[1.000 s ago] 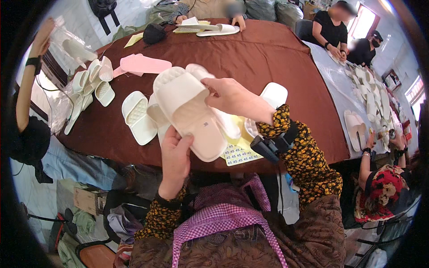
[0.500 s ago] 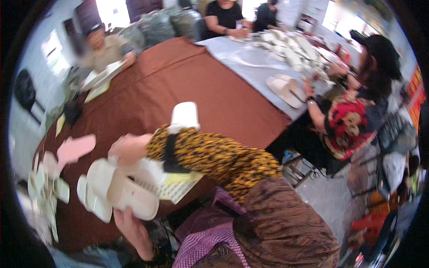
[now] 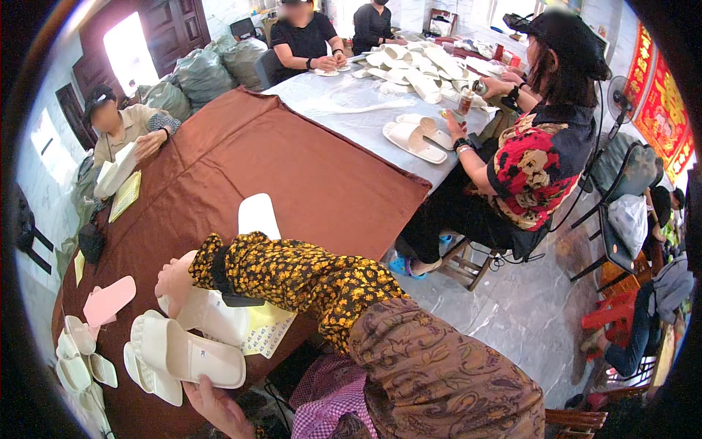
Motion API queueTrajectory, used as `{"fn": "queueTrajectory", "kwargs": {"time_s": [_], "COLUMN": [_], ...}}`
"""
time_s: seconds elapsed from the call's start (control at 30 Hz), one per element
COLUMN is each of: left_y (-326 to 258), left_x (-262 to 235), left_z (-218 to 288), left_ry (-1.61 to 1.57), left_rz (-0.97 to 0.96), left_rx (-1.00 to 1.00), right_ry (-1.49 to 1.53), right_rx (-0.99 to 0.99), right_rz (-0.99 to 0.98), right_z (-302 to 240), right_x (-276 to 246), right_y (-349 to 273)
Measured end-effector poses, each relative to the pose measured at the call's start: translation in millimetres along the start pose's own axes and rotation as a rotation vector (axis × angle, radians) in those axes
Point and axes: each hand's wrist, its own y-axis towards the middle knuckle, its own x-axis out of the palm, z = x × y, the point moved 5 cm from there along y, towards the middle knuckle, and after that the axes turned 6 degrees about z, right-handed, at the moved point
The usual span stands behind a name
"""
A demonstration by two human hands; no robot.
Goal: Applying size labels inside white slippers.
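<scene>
A cream slipper (image 3: 208, 360) lies tilted over another cream slipper (image 3: 155, 380), with my left hand (image 3: 217, 407) closed on its edge, the thumb on top. My right hand (image 3: 174, 284) reaches across from the right in a black-and-yellow flowered sleeve. Its fingers are bent down together at a further white slipper (image 3: 216, 316); whatever they hold is hidden. Partly under that slipper and my right wrist is a yellow sheet of small printed stickers (image 3: 272, 333). Beyond my wrist, a white slipper (image 3: 258, 214) rests on the brown cloth (image 3: 322, 172).
A pink sole-shaped piece (image 3: 110, 300) and several pale slippers (image 3: 73, 373) lie at the left edge. Co-workers sit around the table. On its pale far part are a slipper pile (image 3: 417, 69) and a white pair (image 3: 413, 140). Stuffed sacks (image 3: 201, 77) stand behind.
The view has shifted, so the table and people appear farther left. My left hand still holds the cream slipper; my right hand stays by the white slipper, its fingers bent down.
</scene>
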Motion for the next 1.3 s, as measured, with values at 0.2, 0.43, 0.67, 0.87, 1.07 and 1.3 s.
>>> {"fn": "queueTrajectory", "kwargs": {"time_s": [0.2, 0.43, 0.67, 0.87, 1.07, 1.3], "left_y": [-1.4, -3.6, 3.4, 6.1, 16.2, 5.8], "left_x": [2.7, 31.9, 21.4, 28.9, 19.9, 78.7], "left_z": [4.1, 12.0, 20.2, 27.7, 11.7, 40.5], "left_ry": [0.000, 0.040, 0.019, 0.010, 0.070, 0.520], "left_rz": [-0.001, 0.077, 0.156, 0.205, 0.150, 0.124], "left_rx": [-0.012, -0.019, 0.050, 0.108, 0.151, 0.472], "right_ry": [-0.041, 0.103, 0.292, 0.425, 0.858, 0.869], "right_rx": [0.040, -0.028, 0.007, 0.239, 0.335, 0.578], "right_rz": [0.174, 0.339, 0.735, 1.035, 0.836, 0.609], "right_z": [3.5, 15.0, 21.7, 56.4, 62.7, 49.7], "right_x": [-15.6, -92.2, -147.7, -174.2, -145.4, -113.6], "right_y": [4.3, -56.4, -114.8, -171.4, -194.6, -232.4]}}
